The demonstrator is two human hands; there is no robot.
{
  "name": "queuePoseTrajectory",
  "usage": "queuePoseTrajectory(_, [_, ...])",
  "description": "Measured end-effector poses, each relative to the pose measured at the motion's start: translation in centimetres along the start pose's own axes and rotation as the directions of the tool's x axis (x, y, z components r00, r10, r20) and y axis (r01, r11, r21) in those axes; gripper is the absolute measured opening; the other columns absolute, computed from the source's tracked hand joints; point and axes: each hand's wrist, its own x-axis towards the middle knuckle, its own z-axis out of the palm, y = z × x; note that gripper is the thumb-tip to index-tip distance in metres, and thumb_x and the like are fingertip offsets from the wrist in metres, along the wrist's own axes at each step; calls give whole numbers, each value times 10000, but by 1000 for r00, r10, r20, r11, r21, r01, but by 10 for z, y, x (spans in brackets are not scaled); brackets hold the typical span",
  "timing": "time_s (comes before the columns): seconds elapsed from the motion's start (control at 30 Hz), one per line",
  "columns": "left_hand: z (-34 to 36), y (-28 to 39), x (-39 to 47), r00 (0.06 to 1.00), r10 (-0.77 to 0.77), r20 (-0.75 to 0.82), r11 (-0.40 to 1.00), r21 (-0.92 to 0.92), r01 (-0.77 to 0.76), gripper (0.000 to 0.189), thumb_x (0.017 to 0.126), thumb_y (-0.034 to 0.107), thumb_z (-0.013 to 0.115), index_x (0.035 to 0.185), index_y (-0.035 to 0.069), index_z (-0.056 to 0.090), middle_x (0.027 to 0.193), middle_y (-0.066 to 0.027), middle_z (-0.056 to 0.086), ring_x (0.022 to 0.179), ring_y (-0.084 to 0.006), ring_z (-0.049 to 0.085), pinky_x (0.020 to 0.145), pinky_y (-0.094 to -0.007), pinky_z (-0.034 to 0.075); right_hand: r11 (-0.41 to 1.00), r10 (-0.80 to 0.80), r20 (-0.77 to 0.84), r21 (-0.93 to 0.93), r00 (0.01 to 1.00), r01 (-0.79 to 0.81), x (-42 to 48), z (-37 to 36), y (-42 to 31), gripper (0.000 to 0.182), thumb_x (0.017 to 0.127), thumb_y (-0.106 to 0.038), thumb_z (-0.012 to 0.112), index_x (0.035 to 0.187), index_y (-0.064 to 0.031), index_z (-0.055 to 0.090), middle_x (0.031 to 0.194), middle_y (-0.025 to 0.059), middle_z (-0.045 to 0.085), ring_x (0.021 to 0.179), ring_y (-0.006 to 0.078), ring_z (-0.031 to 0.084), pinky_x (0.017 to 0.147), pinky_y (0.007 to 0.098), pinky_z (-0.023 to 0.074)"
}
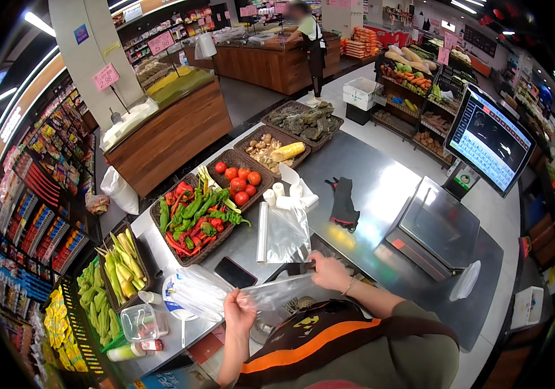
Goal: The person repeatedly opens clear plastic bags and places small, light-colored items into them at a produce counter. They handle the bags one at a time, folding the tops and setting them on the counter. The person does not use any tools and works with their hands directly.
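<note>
A clear plastic bag (280, 291) is stretched between my two hands, in front of my apron. One end is pinched in my left hand (239, 311), near the counter's front edge. My right hand (330, 274) grips the other end, close to a sheet of clear film (289, 233) on the counter. Beside my left hand lies a pile of clear plastic bags (199, 289), partly over a round blue-and-white hand fan (173, 287). A dark smartphone (235, 272) lies just behind that hand.
Baskets of peppers (197, 214), tomatoes (239, 185), mushrooms (263, 148) and corn husks (122, 267) line the counter's far and left sides. White paper rolls (282, 189) stand mid-counter. A weighing scale (437, 223) with a screen (491, 138) occupies the right. A person (312, 48) stands farther off.
</note>
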Motion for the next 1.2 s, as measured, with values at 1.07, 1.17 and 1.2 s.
queuePoseTrajectory(1.07, [47, -67, -49, 992, -43, 117, 705, 707, -53, 168, 804, 70, 620, 939, 56, 522, 814, -50, 618, 710, -143, 583, 618, -265, 464, 977, 210, -104, 60, 972, -205, 21, 53, -3, 317, 717, -294, 657, 923, -56, 622, 759, 162, 654, 786, 339, 645, 701, 418, 516])
queuePoseTrajectory(1.17, [42, -58, -57, 921, 323, 217, -85, 976, -200, 223, 723, 99, 657, 898, 42, 531, 738, -91, 592, 635, -160, 558, 581, -321, 450, 944, 208, -223, 302, 952, -136, 37, 69, 11, 302, 721, -175, 649, 993, -47, 619, 805, 142, 658, 786, 282, 643, 723, 352, 507])
queuePoseTrajectory(1.2, [28, -52, -52, 858, 447, 254, -162, 966, -201, 289, 652, 97, 663, 891, 11, 527, 720, -130, 565, 627, -231, 557, 612, -362, 460, 921, 190, -211, 378, 959, -99, 40, 73, 12, 303, 718, -145, 650, 1003, -48, 615, 814, 134, 659, 783, 265, 641, 723, 339, 505])
